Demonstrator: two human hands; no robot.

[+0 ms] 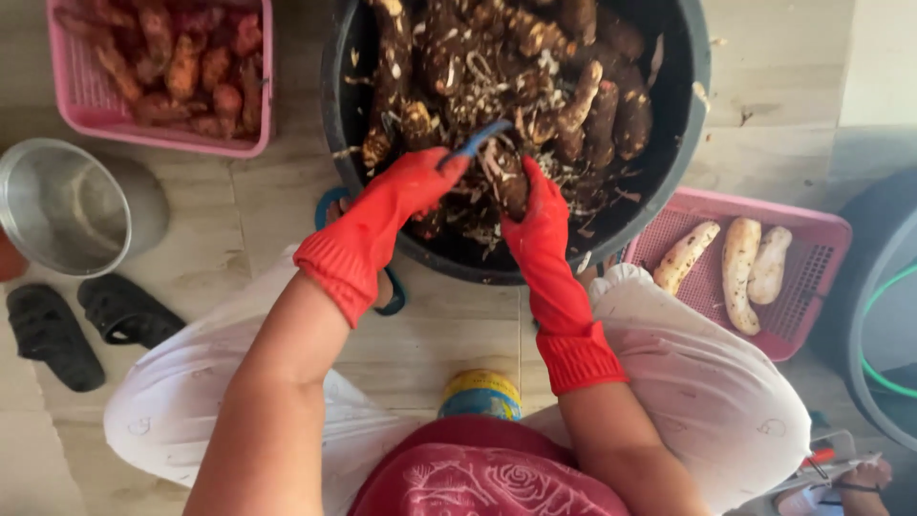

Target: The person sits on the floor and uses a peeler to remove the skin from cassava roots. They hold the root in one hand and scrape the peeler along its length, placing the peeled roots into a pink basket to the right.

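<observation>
Overhead, we look down on both hands in red rubber gloves working over a large black tub (688, 124) on the tiled floor (239, 220). Our left hand (411, 186) is closed around a blue-handled peeler (475, 141), whose handle sticks out past the fingers toward the tub's middle; its blade is hidden among the roots. Our right hand (540, 215) is wrapped tight round an unpeeled root (506, 177), dark brown, rough-skinned and dirt-caked, held at the near rim of the tub just beside the peeler. Its lower end is covered by the glove, so we cannot tell its full shape.

More brown roots and pale shavings fill the tub; its far rim is cut off at the top edge. A pink basket (821, 239) just right of the tub holds three peeled roots (740, 272), cream-white with brown flecks. Another pink basket (253, 96) at the upper left holds reddish tubers, partly cut off. A steel bowl (62, 205) and a pair of black sandals (86, 325) lie at the left. A yellow-and-blue lidded container (480, 392) sits between the knees, mostly hidden.
</observation>
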